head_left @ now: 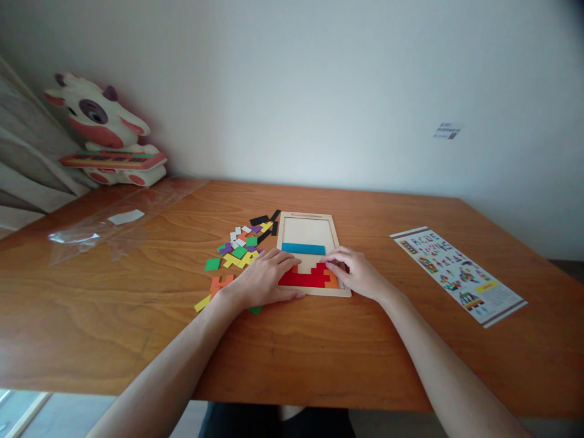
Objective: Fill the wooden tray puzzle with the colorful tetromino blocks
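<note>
A wooden puzzle board (343,292) lies flat on the table, with red puzzle pieces (303,280) in its near part. A blue strip (303,249) runs across its middle, and an orange piece (333,281) sits near its right side. My left hand (268,277) rests over the board's left edge, fingers stretched out and thumb apart, hiding that corner. On the right side, my right hand (358,271) has thumb and fingertips pinched at a red piece (319,268); the fingertips partly cover it.
Left of the board lie loose coloured pieces (235,260), with black ones (260,220) farther back. A printed sheet (460,277) is at the right. Clear plastic wrapping (82,238) and a cow-shaped toy keyboard (114,160) are at the left, by the wall.
</note>
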Available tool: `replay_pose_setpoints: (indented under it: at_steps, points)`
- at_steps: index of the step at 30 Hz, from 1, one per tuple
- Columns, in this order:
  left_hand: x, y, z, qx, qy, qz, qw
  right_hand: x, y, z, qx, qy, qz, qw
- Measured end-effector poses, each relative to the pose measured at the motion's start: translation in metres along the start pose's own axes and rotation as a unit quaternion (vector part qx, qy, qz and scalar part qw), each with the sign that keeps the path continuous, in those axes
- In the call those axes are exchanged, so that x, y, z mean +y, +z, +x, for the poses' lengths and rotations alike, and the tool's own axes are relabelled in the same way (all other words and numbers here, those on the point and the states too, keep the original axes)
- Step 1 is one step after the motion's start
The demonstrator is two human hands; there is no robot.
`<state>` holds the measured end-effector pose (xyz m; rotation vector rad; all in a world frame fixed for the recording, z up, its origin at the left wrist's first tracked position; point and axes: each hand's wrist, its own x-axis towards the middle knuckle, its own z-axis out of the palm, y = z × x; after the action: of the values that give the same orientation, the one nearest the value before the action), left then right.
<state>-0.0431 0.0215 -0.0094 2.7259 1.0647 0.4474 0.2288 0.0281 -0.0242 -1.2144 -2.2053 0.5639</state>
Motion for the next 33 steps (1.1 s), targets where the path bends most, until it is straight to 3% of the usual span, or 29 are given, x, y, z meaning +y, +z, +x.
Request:
replay_pose_setpoints:
  at_steps: [15,33]
  points:
    - [0.001,-0.001,0.000,0.003,0.003,0.002,1.000,-0.022,-0.001,-0.005,-0.021,-0.001,-0.010,1.000]
    - [-0.001,0.003,-0.002,0.010,0.011,-0.001,1.000,-0.019,0.006,-0.004,0.004,0.009,-0.013,1.000]
